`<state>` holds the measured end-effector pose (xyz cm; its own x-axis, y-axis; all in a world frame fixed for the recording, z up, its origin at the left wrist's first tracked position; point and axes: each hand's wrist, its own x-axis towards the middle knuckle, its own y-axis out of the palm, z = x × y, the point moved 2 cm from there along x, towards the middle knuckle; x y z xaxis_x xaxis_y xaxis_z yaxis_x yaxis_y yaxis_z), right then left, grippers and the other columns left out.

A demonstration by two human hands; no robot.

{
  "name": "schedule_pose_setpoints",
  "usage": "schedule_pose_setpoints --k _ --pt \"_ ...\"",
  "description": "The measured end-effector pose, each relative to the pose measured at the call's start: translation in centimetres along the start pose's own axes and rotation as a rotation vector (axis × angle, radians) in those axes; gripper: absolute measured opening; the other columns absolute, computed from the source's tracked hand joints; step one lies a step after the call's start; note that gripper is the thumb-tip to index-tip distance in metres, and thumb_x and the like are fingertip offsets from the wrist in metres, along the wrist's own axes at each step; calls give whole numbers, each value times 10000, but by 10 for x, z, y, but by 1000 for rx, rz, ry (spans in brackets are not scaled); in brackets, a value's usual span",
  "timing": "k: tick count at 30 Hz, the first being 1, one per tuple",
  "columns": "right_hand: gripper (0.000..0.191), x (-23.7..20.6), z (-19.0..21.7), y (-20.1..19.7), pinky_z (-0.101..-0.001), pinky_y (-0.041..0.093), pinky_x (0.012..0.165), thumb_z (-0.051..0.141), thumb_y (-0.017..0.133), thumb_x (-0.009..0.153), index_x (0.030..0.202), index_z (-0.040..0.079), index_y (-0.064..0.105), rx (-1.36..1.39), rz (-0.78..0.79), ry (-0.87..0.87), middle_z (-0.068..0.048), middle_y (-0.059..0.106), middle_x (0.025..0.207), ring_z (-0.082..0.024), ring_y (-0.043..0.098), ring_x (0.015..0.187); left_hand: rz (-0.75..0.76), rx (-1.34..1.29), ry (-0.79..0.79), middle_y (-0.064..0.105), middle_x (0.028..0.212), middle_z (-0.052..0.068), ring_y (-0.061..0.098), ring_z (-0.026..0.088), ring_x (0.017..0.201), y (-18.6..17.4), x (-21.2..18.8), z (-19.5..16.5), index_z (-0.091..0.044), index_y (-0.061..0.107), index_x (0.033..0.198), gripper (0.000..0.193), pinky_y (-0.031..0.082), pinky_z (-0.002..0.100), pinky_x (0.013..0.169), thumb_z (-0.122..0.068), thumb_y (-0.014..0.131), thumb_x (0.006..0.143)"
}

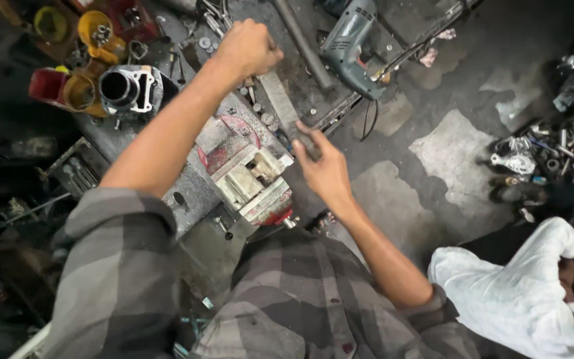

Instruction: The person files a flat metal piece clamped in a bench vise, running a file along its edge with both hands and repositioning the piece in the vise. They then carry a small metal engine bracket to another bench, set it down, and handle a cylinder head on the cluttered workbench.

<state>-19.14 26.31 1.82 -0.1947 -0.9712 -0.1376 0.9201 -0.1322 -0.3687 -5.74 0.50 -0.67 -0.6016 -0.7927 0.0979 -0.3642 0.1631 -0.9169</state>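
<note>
2 hands (250, 46) gripping flat file (280, 100), above red bench vise (247, 169)

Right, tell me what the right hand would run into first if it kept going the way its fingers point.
The right hand grips the near end of a flat metal file, its fingers pointing up the blade. Going on, it would likely first meet the left hand closed on the far end, though depth is unclear.
</note>
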Motion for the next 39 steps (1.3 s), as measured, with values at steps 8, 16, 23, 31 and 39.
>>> schedule_pose_setpoints --k 8,16,23,31,39 --pt "325 -97 -6 -32 -358 479 958 133 646 1016 1306 -9 606 83 90 -183 -212 709 1256 -183 603 1190 253 4 -18 733 796 233 729 409 766 36 -70 -41 -86 825 861 315 583 476 815 -393 774 809" --pt "379 9 -30 2 -289 527 852 188 667 1035 1388 49 659 119 92 -74 -142 745 1096 -90 570 961 131 209 -29 709 822 277 724 434 819 1 -11 12 19 776 849 386 594 486 794 -367 768 847" --pt "414 -89 -14 -28 -301 517 942 145 687 954 1361 85 650 57 82 82 -131 767 1202 -89 631 1103 211 -135 -36 723 768 228 712 433 748 20 -82 -48 -120 834 896 216 575 486 816 -315 772 824" --pt "381 -9 19 -13 -326 554 884 184 678 1043 1411 99 624 -46 -26 -266 -230 751 1164 -102 680 1035 -40 -41 23 712 726 213 726 369 678 -17 -13 -4 -49 807 849 259 605 452 715 -307 777 837" --pt "407 -77 11 -25 -386 566 813 210 695 958 1358 157 647 -181 32 12 -250 739 1072 -354 678 1126 89 -131 -43 733 706 197 736 357 611 23 -69 -42 -90 827 851 233 610 441 760 -294 716 821"
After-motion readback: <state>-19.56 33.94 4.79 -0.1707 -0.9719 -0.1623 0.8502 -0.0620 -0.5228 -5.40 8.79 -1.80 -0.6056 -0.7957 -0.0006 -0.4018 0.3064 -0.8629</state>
